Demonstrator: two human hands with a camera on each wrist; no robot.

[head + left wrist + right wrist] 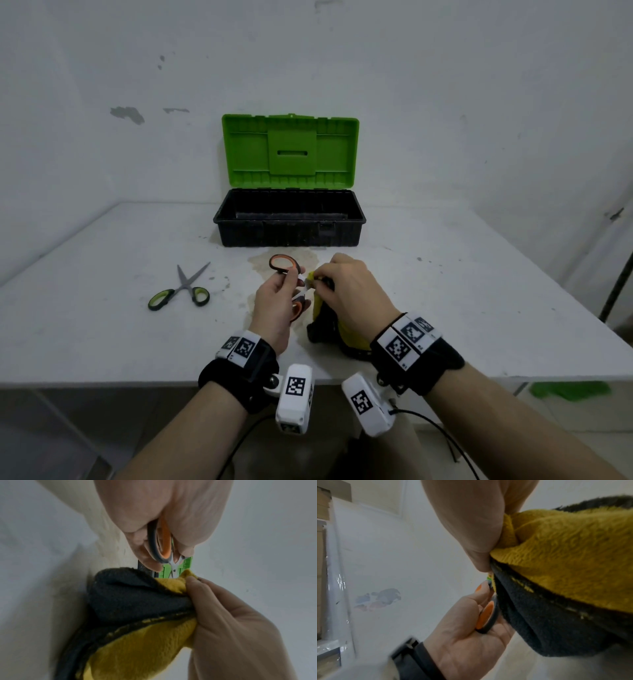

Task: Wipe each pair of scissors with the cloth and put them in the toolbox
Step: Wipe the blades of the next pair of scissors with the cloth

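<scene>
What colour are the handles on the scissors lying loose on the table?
Green and black handles on the loose scissors, clearest in the head view.

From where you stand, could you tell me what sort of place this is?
Probably a plain workroom or utility space, not a home kitchen: a bare white table with stains, a scuffed white wall with chipped paint, and an open green-lidded toolbox set against it.
</scene>
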